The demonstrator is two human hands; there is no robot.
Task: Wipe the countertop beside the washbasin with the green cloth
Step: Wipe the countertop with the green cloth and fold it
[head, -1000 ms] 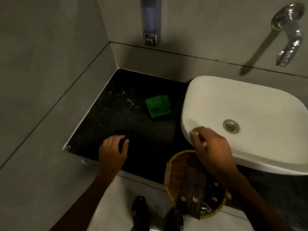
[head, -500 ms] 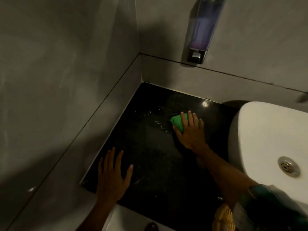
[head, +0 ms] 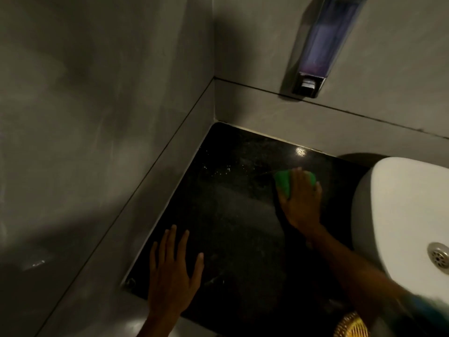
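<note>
Since half a second ago the right hand [head: 300, 200] has slid the green cloth [head: 284, 180] toward the washbasin [head: 398, 215]; it presses flat atop it, the left hand [head: 171, 276] spread on the tabletop [head: 238, 227], droplets lying leftward

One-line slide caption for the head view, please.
Right hand presses green cloth onto dark countertop beside white washbasin; left hand rests flat.
</note>
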